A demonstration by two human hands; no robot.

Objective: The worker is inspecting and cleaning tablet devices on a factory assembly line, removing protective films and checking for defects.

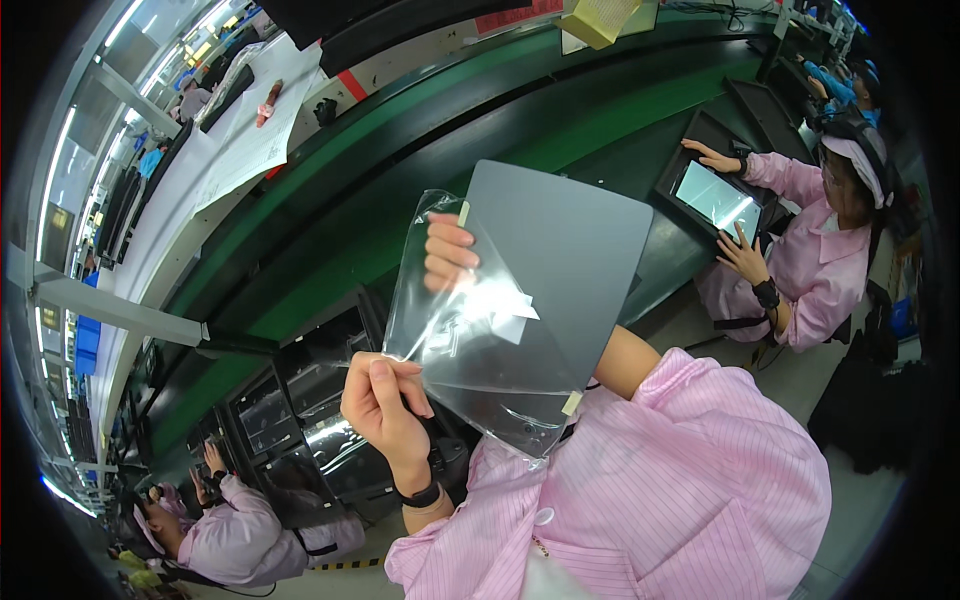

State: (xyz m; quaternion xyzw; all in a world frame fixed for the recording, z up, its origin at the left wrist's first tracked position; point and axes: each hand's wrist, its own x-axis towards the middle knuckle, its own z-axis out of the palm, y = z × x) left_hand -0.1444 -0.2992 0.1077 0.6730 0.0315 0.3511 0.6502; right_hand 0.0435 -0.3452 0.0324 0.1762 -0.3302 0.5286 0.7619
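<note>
Fingers (452,250) of right hand (450,255): curled over the left edge of the panel (570,260), seen through the film (470,320), closed on the panel
Left hand (385,405): thumb and forefinger pinched shut on the film's lower left corner, black wristband (420,495) on the wrist
Panel: flat grey sheet with rounded corners, held up in the air before the chest, tilted, well above the green counter (450,130)
Film: clear, creased, partly lifted off the panel face; lower part clings near a yellow tab (571,402); a second yellow tab (464,212) sits at the top edge
Sleeve (690,470): pink striped, below the panel
Others: a person in pink (820,255) at right with both hands on a lit tablet (715,195); another (240,525) at lower left by dark trays (300,420)

Risks, as judged: film may tear or fold back onto itself if pulled unevenly; right fingers on the face could leave prints; a grip on one edge only could let the panel slip and drop
</note>
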